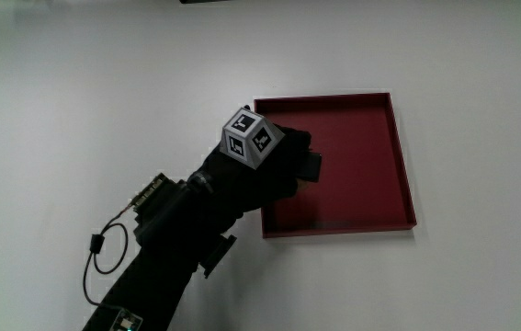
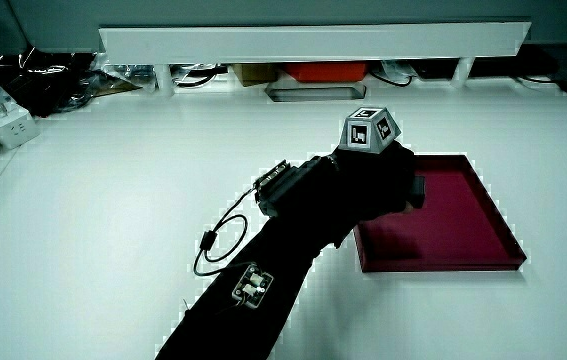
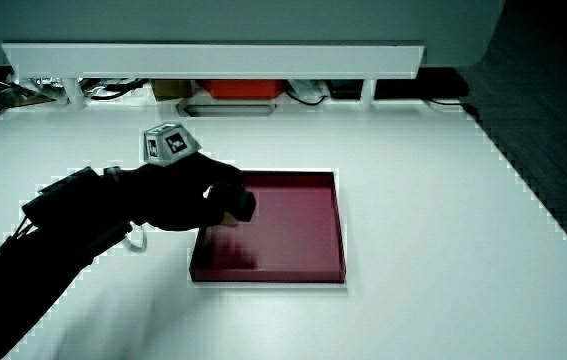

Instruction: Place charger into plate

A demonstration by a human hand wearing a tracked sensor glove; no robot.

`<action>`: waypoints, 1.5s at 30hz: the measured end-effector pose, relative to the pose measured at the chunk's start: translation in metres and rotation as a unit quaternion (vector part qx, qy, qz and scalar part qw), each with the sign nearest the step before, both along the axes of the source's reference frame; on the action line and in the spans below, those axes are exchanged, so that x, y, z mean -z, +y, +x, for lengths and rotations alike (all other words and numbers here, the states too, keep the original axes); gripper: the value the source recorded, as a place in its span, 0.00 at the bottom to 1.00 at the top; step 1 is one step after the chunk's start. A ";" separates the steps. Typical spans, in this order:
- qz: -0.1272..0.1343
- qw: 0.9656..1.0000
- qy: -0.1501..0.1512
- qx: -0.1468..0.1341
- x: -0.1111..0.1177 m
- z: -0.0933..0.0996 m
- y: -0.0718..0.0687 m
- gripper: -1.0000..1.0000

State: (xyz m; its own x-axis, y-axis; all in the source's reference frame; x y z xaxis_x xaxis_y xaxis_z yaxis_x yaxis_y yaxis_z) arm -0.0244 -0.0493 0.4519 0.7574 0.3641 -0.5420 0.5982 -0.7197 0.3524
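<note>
A dark red square plate (image 1: 366,147) with a low rim lies on the white table; both side views show it too (image 2: 458,225) (image 3: 298,225). The hand (image 1: 299,167) in its black glove, with the patterned cube (image 1: 249,136) on its back, hovers over the plate's edge nearest the forearm. Its fingers are curled around a small black charger (image 1: 311,166), which sticks out over the plate's floor. In both side views the charger (image 2: 418,190) (image 3: 244,205) is held a little above the plate, and its shadow falls on the red floor.
A low white partition (image 2: 313,42) stands at the table's edge farthest from the person, with cables and an orange box (image 2: 325,72) under it. White adapters (image 2: 8,122) sit at a table corner. A thin wire loop (image 1: 102,253) hangs from the forearm.
</note>
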 end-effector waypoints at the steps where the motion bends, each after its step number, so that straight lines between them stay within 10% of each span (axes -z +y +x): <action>1: 0.001 1.000 -0.005 0.001 0.000 0.002 0.002 0.50; 32: -0.041 0.997 -0.054 -0.037 -0.061 0.026 0.029 0.50; 45: -0.022 1.000 -0.013 -0.012 -0.046 0.003 0.025 0.12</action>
State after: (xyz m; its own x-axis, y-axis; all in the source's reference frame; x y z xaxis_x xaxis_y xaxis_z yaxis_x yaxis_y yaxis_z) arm -0.0214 -0.0243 0.4980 0.7627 0.3580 -0.5387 0.6050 -0.6893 0.3985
